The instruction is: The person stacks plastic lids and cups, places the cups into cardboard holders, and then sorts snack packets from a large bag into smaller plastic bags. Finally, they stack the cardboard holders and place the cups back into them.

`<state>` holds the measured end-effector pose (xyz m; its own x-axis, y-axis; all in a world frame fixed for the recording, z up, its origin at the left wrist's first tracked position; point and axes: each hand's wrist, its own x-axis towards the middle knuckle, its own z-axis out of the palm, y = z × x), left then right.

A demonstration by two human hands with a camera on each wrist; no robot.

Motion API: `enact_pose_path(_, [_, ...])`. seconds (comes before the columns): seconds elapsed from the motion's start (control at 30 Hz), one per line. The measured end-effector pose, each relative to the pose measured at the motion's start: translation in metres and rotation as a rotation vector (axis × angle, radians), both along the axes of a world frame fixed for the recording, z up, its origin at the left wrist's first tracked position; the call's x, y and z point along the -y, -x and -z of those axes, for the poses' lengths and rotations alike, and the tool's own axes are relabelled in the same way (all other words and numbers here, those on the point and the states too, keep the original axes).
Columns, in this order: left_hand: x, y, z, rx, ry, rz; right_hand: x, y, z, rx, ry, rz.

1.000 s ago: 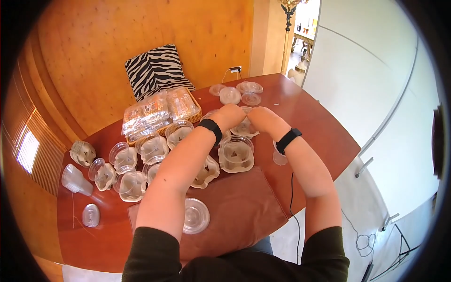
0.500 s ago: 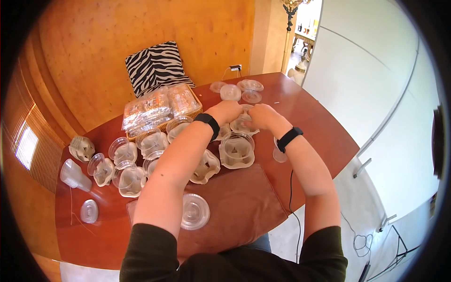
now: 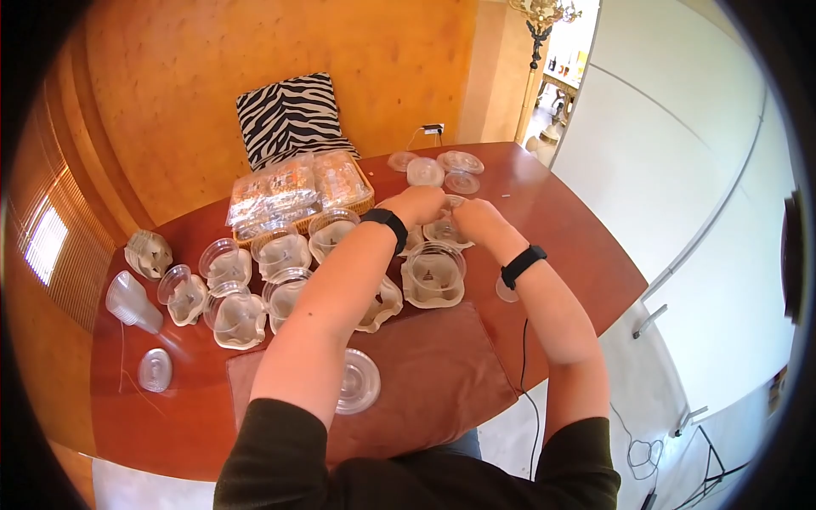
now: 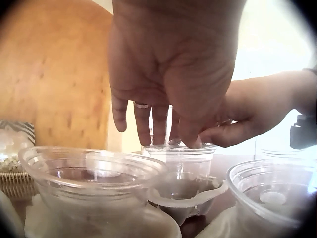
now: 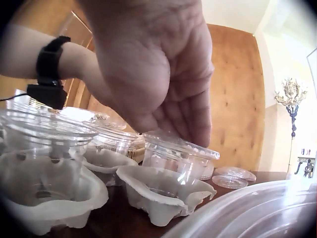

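Note:
At the far side of the table, both hands work over one clear plastic cup [image 5: 161, 159] in a grey moulded-pulp cup holder [image 5: 153, 196]. A clear lid [image 5: 202, 151] lies across its top, slightly tilted in the right wrist view. My left hand [image 3: 422, 204] reaches down with fingers mostly straight, its fingertips right at the rim. From the other side, my right hand [image 3: 482, 223] pinches the lid's edge between thumb and fingers. In the head view the backs of the hands hide most of this cup.
More clear cups in pulp holders [image 3: 433, 289] stand in rows to the left and front. Clear lids [image 3: 425, 172] lie at the back, one lid [image 3: 361, 382] on the brown mat [image 3: 450, 365]. A wicker basket [image 3: 372, 189] holds packages; stacked cups [image 3: 132, 302] lie far left.
The hands first drew slightly apart over the cup, then came closer together again. They stay at the same cup. The head view has shifted a little; the other things stand as before.

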<state>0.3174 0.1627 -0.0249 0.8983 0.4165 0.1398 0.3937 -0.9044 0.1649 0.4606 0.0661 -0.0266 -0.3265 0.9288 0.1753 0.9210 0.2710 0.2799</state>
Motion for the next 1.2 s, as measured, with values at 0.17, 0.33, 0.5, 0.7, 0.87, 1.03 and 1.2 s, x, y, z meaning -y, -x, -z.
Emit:
enact_pose_path(0.17, [0.001, -0.001, 0.008, 0.165, 0.018, -0.072, 0.003, 0.004, 0.003, -0.004, -0.143, -0.06])
enact_pose_path(0.33, [-0.007, -0.003, 0.015, 0.124, 0.134, -0.159, 0.001, 0.008, 0.002, -0.014, -0.207, -0.034])
enact_pose_path(0.5, [-0.001, 0.001, 0.007, 0.187, 0.172, -0.184, -0.003, 0.01, -0.021, 0.067, -0.273, 0.04])
enact_pose_path(0.7, [0.002, 0.022, -0.01, 0.245, 0.066, -0.175, 0.011, -0.004, -0.069, 0.08, -0.479, 0.289])
enact_pose_path(0.87, [0.017, 0.085, -0.034, 0.221, -0.017, 0.038, 0.055, 0.022, -0.099, -0.491, -0.686, -0.012])
enact_pose_path(1.03, [0.112, 0.185, -0.09, 0.042, 0.195, -0.111, 0.118, 0.095, -0.069, -1.016, -0.005, -0.153])
enact_pose_path(1.2, [0.164, 0.255, -0.065, 0.128, 0.188, -0.119, 0.128, 0.152, -0.005, -1.16, 0.733, -0.254])
